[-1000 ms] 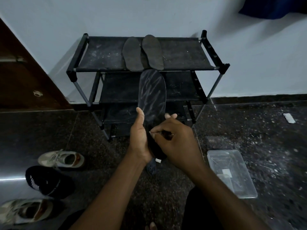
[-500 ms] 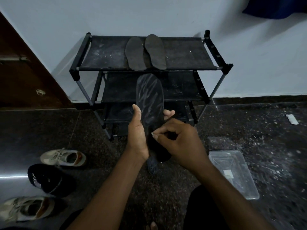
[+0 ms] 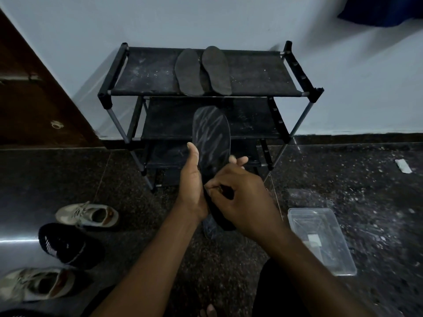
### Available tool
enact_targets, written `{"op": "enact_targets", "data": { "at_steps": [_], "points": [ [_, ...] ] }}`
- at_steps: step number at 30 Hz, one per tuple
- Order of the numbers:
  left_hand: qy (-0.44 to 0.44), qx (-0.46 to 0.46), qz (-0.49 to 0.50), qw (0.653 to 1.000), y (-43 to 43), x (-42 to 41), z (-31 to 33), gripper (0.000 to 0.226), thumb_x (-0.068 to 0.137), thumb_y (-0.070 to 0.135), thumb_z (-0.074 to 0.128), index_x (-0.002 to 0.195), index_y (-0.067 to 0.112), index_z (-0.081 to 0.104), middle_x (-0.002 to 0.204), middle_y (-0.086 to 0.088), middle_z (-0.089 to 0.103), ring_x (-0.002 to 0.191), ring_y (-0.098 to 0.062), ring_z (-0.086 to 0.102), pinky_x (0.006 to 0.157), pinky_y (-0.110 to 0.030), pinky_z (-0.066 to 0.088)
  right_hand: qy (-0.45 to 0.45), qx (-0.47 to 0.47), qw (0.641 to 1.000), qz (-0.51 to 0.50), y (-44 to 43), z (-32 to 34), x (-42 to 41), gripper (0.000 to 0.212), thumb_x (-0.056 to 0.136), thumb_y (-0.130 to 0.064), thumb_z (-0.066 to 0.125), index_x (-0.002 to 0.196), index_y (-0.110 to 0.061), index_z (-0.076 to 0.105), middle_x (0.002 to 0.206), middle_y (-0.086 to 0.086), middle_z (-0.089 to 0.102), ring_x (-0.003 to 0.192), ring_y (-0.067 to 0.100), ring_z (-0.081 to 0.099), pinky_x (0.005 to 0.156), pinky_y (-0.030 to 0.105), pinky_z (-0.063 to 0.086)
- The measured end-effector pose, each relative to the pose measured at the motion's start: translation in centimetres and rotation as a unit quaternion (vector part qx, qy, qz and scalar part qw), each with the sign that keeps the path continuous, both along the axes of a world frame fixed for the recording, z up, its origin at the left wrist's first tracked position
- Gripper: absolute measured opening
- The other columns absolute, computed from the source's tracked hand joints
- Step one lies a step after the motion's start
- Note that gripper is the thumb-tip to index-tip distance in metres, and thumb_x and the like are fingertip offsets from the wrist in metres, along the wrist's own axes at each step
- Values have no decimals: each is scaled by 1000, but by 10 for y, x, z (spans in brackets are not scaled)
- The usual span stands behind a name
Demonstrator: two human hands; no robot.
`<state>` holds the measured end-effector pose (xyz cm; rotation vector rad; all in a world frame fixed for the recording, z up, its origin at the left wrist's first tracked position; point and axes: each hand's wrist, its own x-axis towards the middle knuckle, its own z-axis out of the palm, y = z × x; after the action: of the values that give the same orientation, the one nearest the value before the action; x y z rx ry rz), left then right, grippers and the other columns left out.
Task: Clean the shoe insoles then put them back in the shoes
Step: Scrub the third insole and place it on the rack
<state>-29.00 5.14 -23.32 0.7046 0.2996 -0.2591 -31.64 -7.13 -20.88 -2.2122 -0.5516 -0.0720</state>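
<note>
My left hand holds a dark insole upright from behind, thumb on its left edge and fingertips showing at its right edge. The insole's face carries pale wet streaks. My right hand is curled over the insole's lower half and pinches a small dark thing that I cannot make out. Two more dark insoles lie side by side on the top shelf of the black shoe rack. On the floor at the left stand two pale sneakers and a black shoe.
A clear plastic container lies on the floor at the right. The dark speckled floor is dusted with white specks. A brown door is at the left, and a white scrap lies far right.
The insole has tilted slightly and its streaks look different. My right hand has shifted a little over its lower half. The view has drifted slightly.
</note>
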Motion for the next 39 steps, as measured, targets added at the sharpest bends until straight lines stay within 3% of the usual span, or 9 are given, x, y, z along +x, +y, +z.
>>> {"op": "enact_targets", "data": {
  "at_steps": [7,12,15,19,24,30,34,37,39],
  "points": [
    [-4,20,-55,998,-1,-2,-1,91,96,78,27,135,3,60,135,-27,63,128,-38,62,95,-42,57,-10,11,999,-52,-4,0,6,9,91,-14,71,94,-17,78,94,-7,66,87,4,63,79,28,54],
    [-3,-4,-23,1000,2,2,-10,86,99,75,27,136,5,60,110,-19,72,127,-38,61,98,-45,54,22,-17,1000,13,-5,4,0,9,91,-13,70,92,-17,78,93,-6,65,84,6,61,77,32,53],
    [-5,6,-30,1000,-1,0,-10,87,98,76,27,129,6,69,120,-23,70,127,-38,62,102,-47,52,10,-17,1000,-22,-6,2,2,10,91,-12,69,92,-17,78,94,-5,65,85,7,62,78,34,55],
    [-3,27,-50,998,-5,-2,-6,89,97,77,26,130,6,69,135,-31,61,128,-39,61,102,-45,51,-8,-5,998,-55,-1,2,3,9,92,-13,68,93,-18,76,92,-7,62,81,4,60,74,25,52],
    [-6,-14,-12,1000,0,1,-9,85,99,74,29,121,4,74,115,-25,65,128,-39,61,96,-44,58,19,-12,1000,-8,-4,0,-1,7,89,-12,70,89,-15,76,90,-7,65,82,5,62,75,29,54],
    [7,12,-58,998,-4,-3,-2,86,97,75,30,122,6,75,138,-29,60,131,-37,60,103,-44,52,-20,-9,998,-66,-2,2,3,8,91,-11,68,89,-14,74,90,-5,61,80,5,60,74,21,51],
    [7,0,-31,999,-1,-2,-1,80,100,72,30,117,10,78,142,-29,56,132,-39,59,103,-46,51,9,-24,1000,-13,-4,1,-2,8,90,-11,68,89,-14,75,92,-4,65,86,9,65,91,29,52],
    [10,1,-40,999,-1,-4,2,81,99,74,30,120,11,77,143,-32,55,132,-39,59,108,-48,46,7,-25,998,-58,-9,0,1,7,91,-10,70,90,-13,76,97,-2,69,114,9,61,99,10,43],
    [0,8,-52,999,-3,-6,5,82,99,74,29,119,11,77,138,-31,60,131,-38,60,110,-47,44,-3,-14,997,-80,-7,2,2,8,93,-11,69,89,-12,76,96,-2,68,113,9,60,99,4,38]
  ]
}}
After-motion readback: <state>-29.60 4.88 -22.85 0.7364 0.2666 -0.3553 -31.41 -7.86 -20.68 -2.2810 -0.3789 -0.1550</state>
